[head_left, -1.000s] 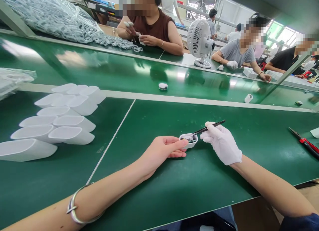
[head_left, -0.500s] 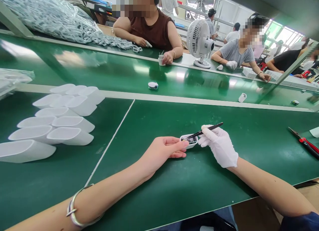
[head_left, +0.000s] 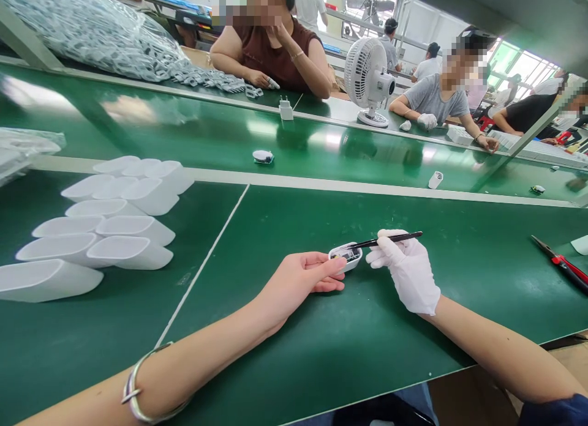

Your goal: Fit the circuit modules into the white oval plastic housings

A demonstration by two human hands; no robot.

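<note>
Wide green desk (head_left: 294,377) first, filling the foreground; its near edge slants by on the near side of the casing (head_left: 353,265), with a broad stretch of green between the two. A pale strip (head_left: 298,183) marks the far edge, beyond the casing, and past that runs the green belt (head_left: 184,138). Up beyond and left of the casing sits a big clear bag (head_left: 92,34), bulging with pale parts, some of them spilled out at the end nearer the casing. Down to the shells (head_left: 131,251), left of the casing, packed in a cluster, mouths up, plain white inside. Beyond the casing and a little right, a white fan (head_left: 366,71) stands across the belt.

Now the hands! The left hand (head_left: 312,270), bare, pinches the casing's left end between thumb and fingers. The right hand (head_left: 407,270), white-gloved, is just right of the casing, fingertips drawn together, pinching a slim black tool (head_left: 408,235). Well off to the casing's right, red-and-black pliers (head_left: 559,261) lie on the desk. And the casing itself: mouth up, small dark and silvery bits inside, too small to name; the tool's tip points in over them, and whether it touches, I can't tell.
</note>
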